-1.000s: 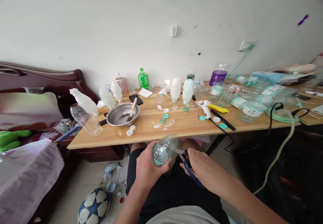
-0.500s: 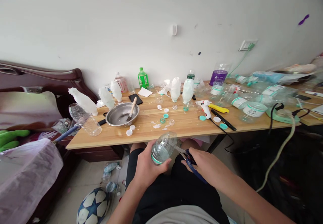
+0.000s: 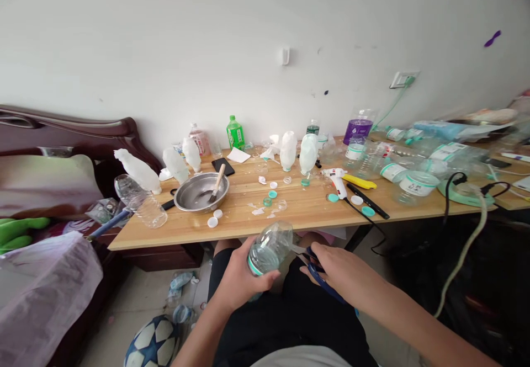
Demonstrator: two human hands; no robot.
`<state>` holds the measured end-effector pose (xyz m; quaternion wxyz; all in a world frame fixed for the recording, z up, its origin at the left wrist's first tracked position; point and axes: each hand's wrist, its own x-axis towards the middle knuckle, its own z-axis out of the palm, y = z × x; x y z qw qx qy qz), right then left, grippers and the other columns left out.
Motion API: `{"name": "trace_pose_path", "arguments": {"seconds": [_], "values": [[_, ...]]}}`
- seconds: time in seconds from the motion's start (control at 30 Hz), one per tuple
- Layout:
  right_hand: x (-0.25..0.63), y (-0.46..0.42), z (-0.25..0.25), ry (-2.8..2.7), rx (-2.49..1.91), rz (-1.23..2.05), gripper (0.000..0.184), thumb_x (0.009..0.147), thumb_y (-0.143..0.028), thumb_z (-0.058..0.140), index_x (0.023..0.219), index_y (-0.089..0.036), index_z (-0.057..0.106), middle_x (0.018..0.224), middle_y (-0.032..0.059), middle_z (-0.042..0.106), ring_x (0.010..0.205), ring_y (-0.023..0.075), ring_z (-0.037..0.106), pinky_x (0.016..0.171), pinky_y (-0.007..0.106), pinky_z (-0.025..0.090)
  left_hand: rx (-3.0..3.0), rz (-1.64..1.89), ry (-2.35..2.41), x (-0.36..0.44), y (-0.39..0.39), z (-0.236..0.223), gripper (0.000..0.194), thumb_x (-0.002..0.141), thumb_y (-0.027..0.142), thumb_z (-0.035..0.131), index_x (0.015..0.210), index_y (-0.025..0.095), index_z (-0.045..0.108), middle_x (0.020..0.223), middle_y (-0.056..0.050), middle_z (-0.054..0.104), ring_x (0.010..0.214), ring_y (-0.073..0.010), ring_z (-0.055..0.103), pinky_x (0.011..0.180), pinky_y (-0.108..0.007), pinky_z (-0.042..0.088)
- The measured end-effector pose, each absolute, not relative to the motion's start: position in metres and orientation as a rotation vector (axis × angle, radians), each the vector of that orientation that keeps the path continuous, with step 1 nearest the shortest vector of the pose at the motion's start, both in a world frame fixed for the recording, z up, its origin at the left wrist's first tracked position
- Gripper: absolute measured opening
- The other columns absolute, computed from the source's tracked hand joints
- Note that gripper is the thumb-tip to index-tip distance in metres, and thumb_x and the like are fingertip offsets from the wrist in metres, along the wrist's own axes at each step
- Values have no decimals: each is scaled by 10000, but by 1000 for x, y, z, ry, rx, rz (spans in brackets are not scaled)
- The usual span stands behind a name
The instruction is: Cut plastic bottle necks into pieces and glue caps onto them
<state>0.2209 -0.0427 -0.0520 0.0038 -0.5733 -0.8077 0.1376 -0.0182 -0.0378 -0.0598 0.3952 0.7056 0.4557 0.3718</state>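
Observation:
My left hand (image 3: 238,276) is wrapped round a clear plastic bottle (image 3: 269,248) with a teal band, held over my lap just below the table's front edge. My right hand (image 3: 337,270) grips blue-handled scissors (image 3: 310,262), whose blades touch the bottle's right side. Both hands sit close together in front of the wooden table (image 3: 290,212).
On the table stand a metal bowl with a brush (image 3: 201,191), a white glue gun (image 3: 336,180), paper-covered bottles (image 3: 307,152), a green bottle (image 3: 234,132), loose caps and several clear bottles (image 3: 408,176). A football (image 3: 155,342) lies on the floor; a dark bed headboard (image 3: 70,135) is at left.
The view has tilted slightly, so the table sits lower in frame. My hands keep the bottle and scissors together, shifted a little; the scissors stay at the bottle's side.

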Motion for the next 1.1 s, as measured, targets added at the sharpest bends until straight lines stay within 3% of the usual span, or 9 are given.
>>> {"name": "trace_pose_path", "arguments": {"seconds": [0.2, 0.4, 0.6, 0.83, 0.93, 1.1], "values": [[226, -45, -45, -2555, -1615, 340, 221, 889, -399, 597, 841, -190, 546, 854, 89, 685, 806, 272, 675, 681, 331, 462, 1673, 900, 1016, -20, -35, -64, 666, 670, 410, 799, 1233, 150, 555, 1053, -73, 675, 1040, -279, 589, 911, -339, 461], [227, -37, -32, -2605, -1749, 275, 225, 840, -387, 672, 822, -178, 591, 855, 105, 720, 782, 295, 703, 642, 331, 452, 1617, 875, 964, -20, -32, -70, 663, 658, 450, 804, 1200, 150, 567, 1093, -81, 660, 1045, -281, 576, 921, -338, 447], [234, -32, -43, -2598, -1815, 330, 294, 886, -482, 589, 828, -194, 586, 778, 86, 723, 752, 304, 715, 559, 304, 388, 1616, 879, 967, -20, -26, -62, 701, 658, 495, 789, 1215, 128, 575, 1154, -110, 675, 1076, -308, 588, 946, -361, 446], [239, -41, -42, -2645, -1637, 494, 333, 870, -511, 598, 878, -182, 548, 877, 102, 696, 825, 284, 689, 675, 324, 448, 1651, 796, 916, -23, -20, -73, 760, 652, 480, 819, 1282, 165, 533, 1224, -104, 636, 1160, -309, 543, 1011, -383, 403], [236, -43, -38, -2668, -1626, 424, 367, 887, -535, 570, 877, -168, 547, 877, 123, 690, 838, 299, 685, 709, 347, 462, 1586, 815, 826, -23, -18, -80, 856, 598, 546, 837, 1300, 172, 522, 1244, -111, 617, 1191, -322, 520, 1037, -400, 382], [231, -38, -41, -2641, -1747, 436, 402, 885, -576, 548, 871, -175, 569, 814, 108, 712, 763, 304, 708, 584, 309, 422, 1425, 826, 695, -23, -17, -87, 920, 610, 696, 740, 1332, 172, 515, 1277, -146, 612, 1160, -343, 552, 986, -418, 426]]}}
